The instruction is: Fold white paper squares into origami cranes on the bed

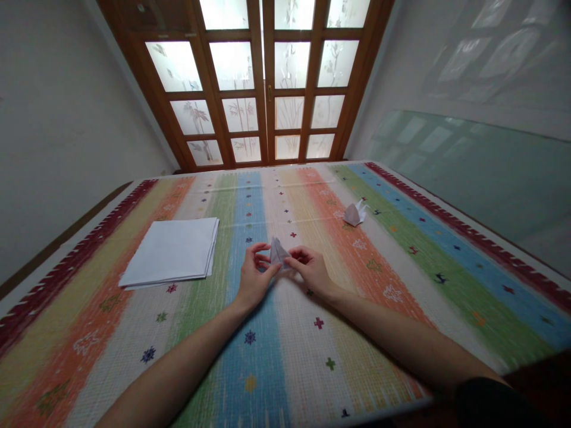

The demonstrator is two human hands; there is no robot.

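Observation:
Between my hands, just above the middle of the table, is a small piece of folded white paper (279,252) with a pointed top. My left hand (257,270) pinches its left lower edge between thumb and fingers. On the other side, my right hand (309,267) grips the right lower corner, thumb and index finger pressed together. The finer folds of the paper are too small to make out. Farther back on the right stands a finished-looking folded paper crane (354,213), apart from both hands.
A stack of white paper sheets (172,251) lies left of my hands. The table wears a striped, patterned tablecloth (250,374). Behind its far edge is a wooden door with frosted panes (241,115). A pale glass panel (468,172) runs along the right wall.

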